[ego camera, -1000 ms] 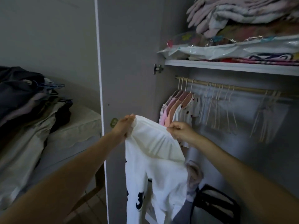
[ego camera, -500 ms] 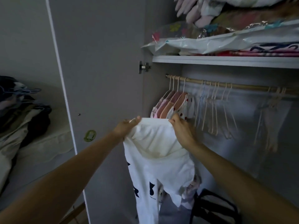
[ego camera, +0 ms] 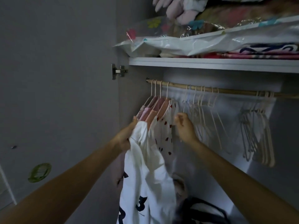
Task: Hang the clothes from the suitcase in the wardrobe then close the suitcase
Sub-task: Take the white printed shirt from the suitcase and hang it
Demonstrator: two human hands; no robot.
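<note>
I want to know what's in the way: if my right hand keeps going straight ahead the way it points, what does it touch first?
Probably the empty hangers on the rail. Your right hand points up and forward at the nearest bunch, just beside the spotted garment. Depth is unclear.

White cotton top w/ dark number print (ego camera: pixel 145 183): bunched at top in my left hand (ego camera: pixel 125 136), hanging limp below wooden wardrobe rail (ego camera: pixel 226 91), beside hung pink garments (ego camera: pixel 152 110).

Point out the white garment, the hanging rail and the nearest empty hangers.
white garment (ego camera: pixel 145 172): head view, on its hanging body.
hanging rail (ego camera: pixel 229 91): head view, bare middle stretch.
empty hangers (ego camera: pixel 202 110): head view, on the middle cluster.
</note>
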